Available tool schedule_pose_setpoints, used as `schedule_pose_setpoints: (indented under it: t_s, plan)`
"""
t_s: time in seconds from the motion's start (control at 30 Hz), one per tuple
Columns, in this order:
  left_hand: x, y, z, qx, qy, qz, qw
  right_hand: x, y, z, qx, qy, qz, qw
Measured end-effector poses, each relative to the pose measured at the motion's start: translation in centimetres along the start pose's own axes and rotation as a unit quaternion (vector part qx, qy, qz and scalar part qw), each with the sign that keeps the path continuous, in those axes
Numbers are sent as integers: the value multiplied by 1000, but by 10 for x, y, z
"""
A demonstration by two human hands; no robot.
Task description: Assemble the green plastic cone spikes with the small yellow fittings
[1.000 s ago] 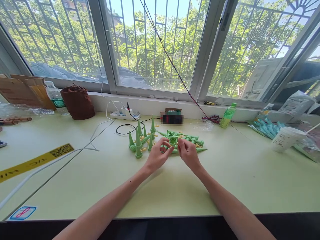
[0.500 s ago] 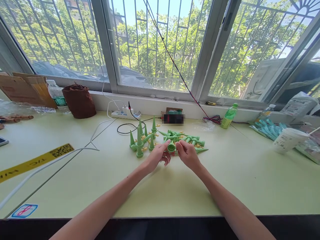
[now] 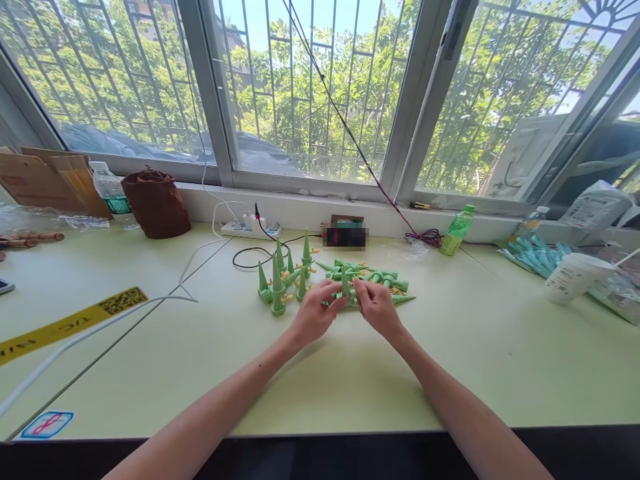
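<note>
A green cone-shaped spike [image 3: 345, 285] is held point-up between both hands. The fingers of my left hand [image 3: 314, 313] curl round its base from the left. My right hand [image 3: 376, 307] pinches it from the right. Just behind the hands lies a loose pile of green spikes [image 3: 380, 279] with small yellow parts among them. To the left of the hands stands a cluster of upright green spikes [image 3: 280, 280] with yellow side knobs.
On the pale green table [image 3: 320, 373] are a white cable [image 3: 100, 323], a yellow label strip [image 3: 70, 325], a power strip [image 3: 250, 230], a brown pouch [image 3: 156, 203], a green bottle [image 3: 456, 231], teal parts [image 3: 535, 255] and a white cup [image 3: 573, 278].
The green piece in my hands was turned: earlier its round open end faced me, now its point stands up. Both hands stayed in front of the pile.
</note>
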State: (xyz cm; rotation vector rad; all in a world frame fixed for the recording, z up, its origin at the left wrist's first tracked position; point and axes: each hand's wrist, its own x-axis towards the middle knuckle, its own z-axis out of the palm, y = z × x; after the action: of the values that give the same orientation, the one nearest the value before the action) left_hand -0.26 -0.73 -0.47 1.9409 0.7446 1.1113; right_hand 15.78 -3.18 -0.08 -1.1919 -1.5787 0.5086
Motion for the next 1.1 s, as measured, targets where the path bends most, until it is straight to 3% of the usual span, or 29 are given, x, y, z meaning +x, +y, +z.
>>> schedule_pose_setpoints:
  t_s: [0.23, 0.4, 0.47, 0.57, 0.73, 1.0, 1.1]
  plan:
    - [4, 2, 4, -71, 58, -85, 992, 1, 5, 0, 23, 45, 10, 999]
    - [6, 6, 1, -171, -48, -183, 967, 0, 9, -1, 30, -3, -6, 1000]
    - [6, 8, -1, -206, -66, -201, 956, -1, 11, -1, 38, -24, -11, 999]
    - [5, 8, -3, -214, -74, -190, 955, -1, 11, -1, 53, -35, -13, 998]
    - [2, 5, -4, -142, -71, -133, 978, -1, 9, -1, 59, -23, -6, 998]
    - [0, 4, -1, -24, 20, -43, 999, -1, 2, 0, 42, -7, 10, 999]
    - [0, 5, 0, -21, 29, -42, 998, -1, 4, 3, 38, -1, 12, 999]
